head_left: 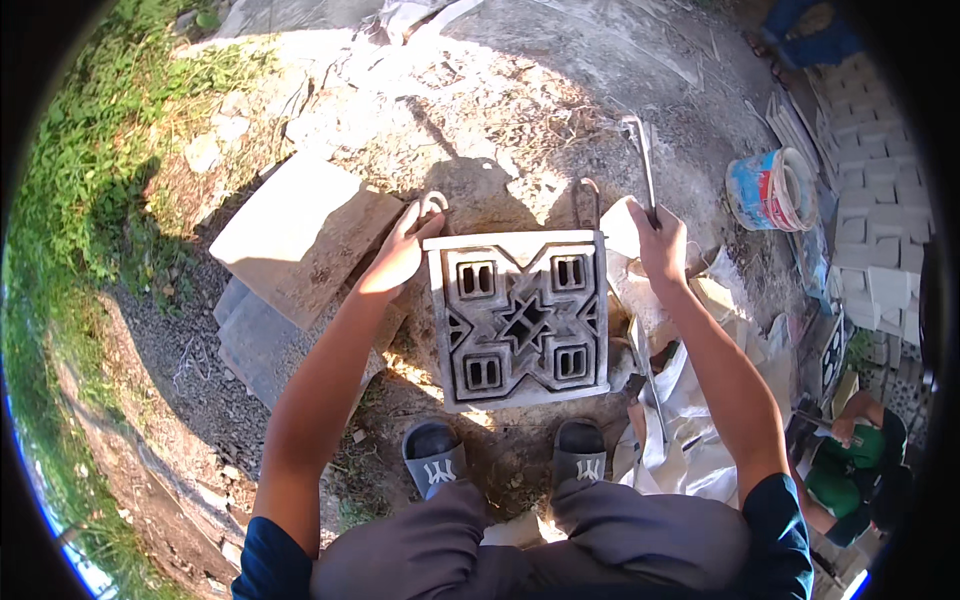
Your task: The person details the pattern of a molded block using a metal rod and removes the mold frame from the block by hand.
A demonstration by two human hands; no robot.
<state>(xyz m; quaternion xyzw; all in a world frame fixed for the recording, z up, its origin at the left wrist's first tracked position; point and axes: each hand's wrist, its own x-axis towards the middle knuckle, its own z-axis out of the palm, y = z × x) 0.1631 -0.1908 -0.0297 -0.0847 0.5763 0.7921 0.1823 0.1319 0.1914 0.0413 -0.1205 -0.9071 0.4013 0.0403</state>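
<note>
Patterned grey block [498,322] between left grip [402,250] at a curved handle [436,197] and right grip [661,242] around a rod [645,165].

Both arms reach forward, bare below sleeves, elbows out. Left forearm [345,345] slants up and inward; left grip [401,252] with fingers bent, closure unclear. Right forearm [718,350] slants inward too; right grip [660,243] curled tight, fist-like.

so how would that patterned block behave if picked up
The block is probably stiff, given its straight edges and broad ribs. It's likely fairly heavy, with its chunky, grey, stone-like look. Its squarish outline should resist rolling.
</note>
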